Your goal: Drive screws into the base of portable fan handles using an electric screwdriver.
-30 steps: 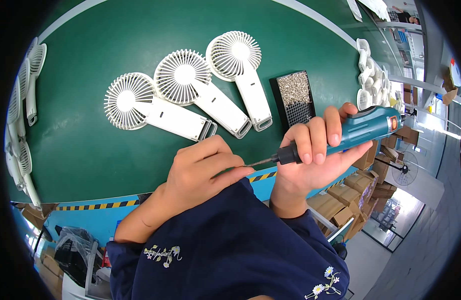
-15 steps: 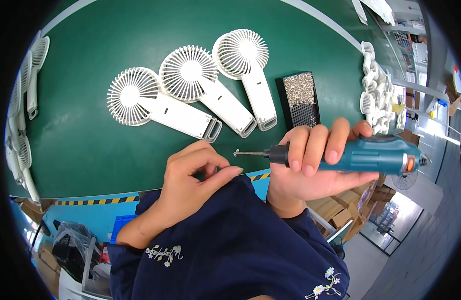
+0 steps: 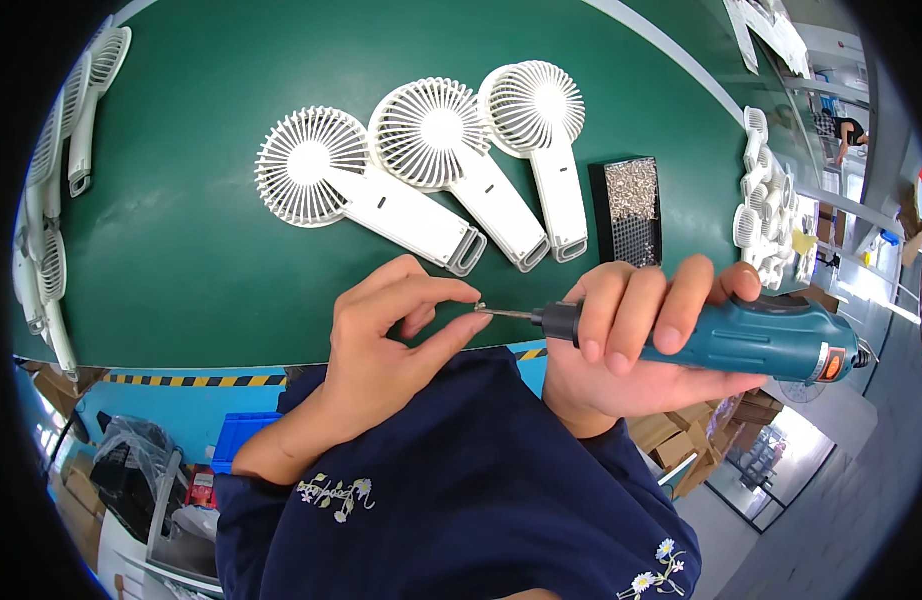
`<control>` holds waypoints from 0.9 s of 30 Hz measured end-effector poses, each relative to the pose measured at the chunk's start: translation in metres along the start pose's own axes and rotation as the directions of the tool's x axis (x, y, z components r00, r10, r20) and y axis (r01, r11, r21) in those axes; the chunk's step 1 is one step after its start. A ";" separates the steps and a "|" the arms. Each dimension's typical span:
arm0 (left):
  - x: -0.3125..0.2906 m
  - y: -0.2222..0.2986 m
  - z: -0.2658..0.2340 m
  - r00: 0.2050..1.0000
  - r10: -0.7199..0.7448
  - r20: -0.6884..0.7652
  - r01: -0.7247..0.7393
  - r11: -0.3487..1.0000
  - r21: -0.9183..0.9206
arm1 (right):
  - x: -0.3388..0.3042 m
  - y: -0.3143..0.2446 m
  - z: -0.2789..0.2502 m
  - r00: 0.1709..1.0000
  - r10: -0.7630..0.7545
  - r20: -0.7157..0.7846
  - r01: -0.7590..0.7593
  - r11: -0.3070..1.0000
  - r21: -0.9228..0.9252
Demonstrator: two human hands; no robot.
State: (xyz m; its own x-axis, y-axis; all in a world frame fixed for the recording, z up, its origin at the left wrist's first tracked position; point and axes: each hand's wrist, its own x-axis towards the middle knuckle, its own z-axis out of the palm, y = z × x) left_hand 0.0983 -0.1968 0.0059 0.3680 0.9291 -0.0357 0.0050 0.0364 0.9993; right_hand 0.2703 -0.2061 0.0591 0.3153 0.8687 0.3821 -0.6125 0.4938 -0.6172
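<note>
The green surface (image 3: 201, 290) takes up most of the view, its near edge running in front of the person's navy top (image 3: 421, 440). White handheld fans stand in an overlapping group (image 3: 51, 265) along the surface's left edge and in a heap (image 3: 764, 205) by its right edge. Nearer the middle, three more lie fanned out, heads toward the far edge: a left fan (image 3: 406, 215), a middle fan (image 3: 491, 205) and a right fan (image 3: 553, 160). The left fan's handle end lies just beyond the left hand (image 3: 376, 330), the nearer of the two hands to it. A teal electric screwdriver (image 3: 751, 335) is clamped in the right hand (image 3: 626, 335), above the near edge toward the right corner; its long axis runs left to right, rear end slightly nearer the person. A black screw tray (image 3: 603, 215) rests beyond the right hand, screws (image 3: 631, 185) heaped in its far half. Cursive stitching (image 3: 338, 495) marks the top; the screwdriver's orange label (image 3: 832, 364) is too small to read. The thin bit (image 3: 508, 314) points left at the left thumb and forefinger, which are nearly together around a tiny screw (image 3: 481, 306) at its tip; whether they grip it, I cannot tell.
</note>
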 end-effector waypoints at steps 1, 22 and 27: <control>-0.001 -0.001 -0.001 1.000 0.003 0.001 -0.003 1.000 -0.004 | -0.001 0.000 0.000 1.000 0.018 0.014 -0.018 1.000 0.010; 0.002 -0.003 0.003 0.947 0.317 0.057 -0.320 0.905 0.279 | -0.007 0.001 0.000 0.996 0.083 0.032 -0.082 0.996 -0.033; 0.001 -0.005 0.001 0.955 0.277 0.103 -0.295 0.917 0.269 | -0.005 0.004 -0.005 0.986 0.105 0.128 -0.105 0.994 -0.004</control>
State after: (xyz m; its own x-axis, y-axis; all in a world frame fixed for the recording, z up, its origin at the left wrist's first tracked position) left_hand 0.1000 -0.1963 0.0013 0.4488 0.8598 0.2435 0.1460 -0.3394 0.9292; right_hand 0.2698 -0.2084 0.0514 0.1539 0.9035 0.4000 -0.6391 0.3998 -0.6571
